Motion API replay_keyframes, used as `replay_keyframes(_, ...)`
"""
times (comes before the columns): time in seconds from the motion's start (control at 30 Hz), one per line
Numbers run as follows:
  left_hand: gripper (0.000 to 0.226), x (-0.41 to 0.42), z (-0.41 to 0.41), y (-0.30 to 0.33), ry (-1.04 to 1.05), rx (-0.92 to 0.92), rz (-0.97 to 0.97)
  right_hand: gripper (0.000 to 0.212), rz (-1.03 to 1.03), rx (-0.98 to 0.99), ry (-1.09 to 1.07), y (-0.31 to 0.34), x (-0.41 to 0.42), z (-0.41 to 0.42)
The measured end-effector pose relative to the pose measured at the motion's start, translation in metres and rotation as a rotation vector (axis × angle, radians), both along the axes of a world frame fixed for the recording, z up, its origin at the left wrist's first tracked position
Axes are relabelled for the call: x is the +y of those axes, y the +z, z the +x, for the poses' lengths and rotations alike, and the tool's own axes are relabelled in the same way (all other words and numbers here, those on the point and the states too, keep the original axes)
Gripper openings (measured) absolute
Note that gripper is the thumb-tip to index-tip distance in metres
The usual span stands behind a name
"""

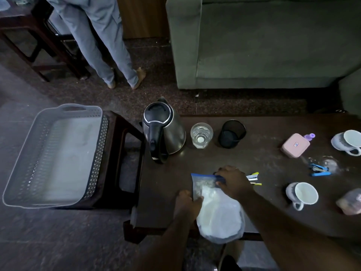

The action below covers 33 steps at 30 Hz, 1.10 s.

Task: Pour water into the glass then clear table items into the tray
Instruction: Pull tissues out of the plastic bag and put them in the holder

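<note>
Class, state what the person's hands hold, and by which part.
Both hands grip the zip bag of white powder: left hand at its side, right hand at the blue zip top.

Dark wooden table [263, 208], dusty in patches, carrying a steel kettle [166, 132] at its left edge, then a glass [201, 137] and a black mesh cup [231, 133]. Toward the right: pink box [295, 145], two white mugs [346, 142] [302, 194], blue stapler [320, 170]. Near front edge, a zip bag of white powder [216, 210]. Beside the table, a stool [121, 159] bearing a grey tray [23, 153].
</note>
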State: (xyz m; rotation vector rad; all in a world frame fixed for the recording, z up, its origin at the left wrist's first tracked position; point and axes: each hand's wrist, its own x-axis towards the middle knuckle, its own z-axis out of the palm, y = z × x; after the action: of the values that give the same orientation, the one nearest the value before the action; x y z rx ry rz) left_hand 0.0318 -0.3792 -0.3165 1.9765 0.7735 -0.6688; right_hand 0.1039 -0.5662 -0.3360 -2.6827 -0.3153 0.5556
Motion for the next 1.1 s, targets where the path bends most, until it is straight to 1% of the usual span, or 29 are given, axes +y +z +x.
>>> replay_keyframes(0.13, 0.04, 0.001, -0.002, -0.011, -0.082, 0.027, 0.007, 0.031, -0.003, -0.005, -0.053, -0.004, 0.003, 0.001)
replay_keyframes(0.2, 0.035, 0.002, 0.0, -0.013, -0.105, 0.03, 0.016, 0.032, 0.028, -0.009, -0.098, -0.002, 0.003, 0.0)
replay_keyframes(0.27, 0.031, 0.003, 0.002, -0.014, -0.125, 0.025, 0.03, 0.035, 0.046, -0.053, -0.179, 0.002, 0.001, -0.003)
replay_keyframes(0.33, 0.03, 0.003, 0.003, -0.014, -0.14, 0.017, 0.027, 0.037, 0.002, -0.107, -0.223, 0.005, -0.008, -0.006)
replay_keyframes(0.43, 0.028, 0.002, 0.003, -0.015, -0.128, -0.003, 0.039, 0.04, -0.084, -0.067, -0.199, 0.004, -0.03, -0.01)
replay_keyframes(0.5, 0.026, 0.0, 0.002, -0.015, -0.114, -0.029, 0.05, 0.037, -0.114, -0.039, -0.16, 0.002, -0.046, -0.012)
replay_keyframes(0.57, 0.023, -0.001, 0.002, -0.012, -0.114, -0.059, 0.055, 0.028, -0.157, -0.045, -0.117, 0.002, -0.06, -0.012)
replay_keyframes(0.63, 0.024, -0.001, 0.005, -0.008, -0.111, -0.094, 0.074, 0.023, -0.191, -0.037, -0.127, 0.004, -0.071, -0.01)
replay_keyframes(0.73, 0.029, 0.003, 0.013, -0.001, -0.166, -0.157, 0.136, 0.027, -0.242, -0.015, -0.229, 0.005, -0.084, -0.008)
replay_keyframes(0.8, 0.025, 0.005, 0.017, 0.001, -0.285, -0.248, 0.16, 0.035, -0.263, -0.018, -0.277, 0.005, -0.085, -0.006)
replay_keyframes(0.83, 0.024, 0.006, 0.019, 0.001, -0.352, -0.298, 0.179, 0.039, -0.255, -0.046, -0.254, 0.006, -0.083, -0.004)
replay_keyframes(0.87, 0.024, 0.007, 0.02, 0.0, -0.399, -0.343, 0.192, 0.043, -0.209, -0.079, -0.197, 0.007, -0.078, -0.001)
replay_keyframes(0.93, 0.032, 0.008, 0.026, 0.001, -0.445, -0.414, 0.181, 0.05, 0.011, -0.088, -0.063, 0.008, -0.064, 0.007)
replay_keyframes(1.0, 0.038, 0.007, 0.035, 0.005, -0.484, -0.465, 0.169, 0.056, 0.232, 0.009, -0.045, 0.012, -0.045, 0.015)
replay_keyframes(1.03, 0.038, 0.006, 0.043, 0.009, -0.488, -0.492, 0.153, 0.053, 0.29, 0.057, -0.086, 0.014, -0.037, 0.02)
replay_keyframes(1.1, 0.036, 0.004, 0.058, 0.019, -0.461, -0.537, 0.091, 0.028, 0.349, 0.084, -0.172, 0.015, -0.025, 0.029)
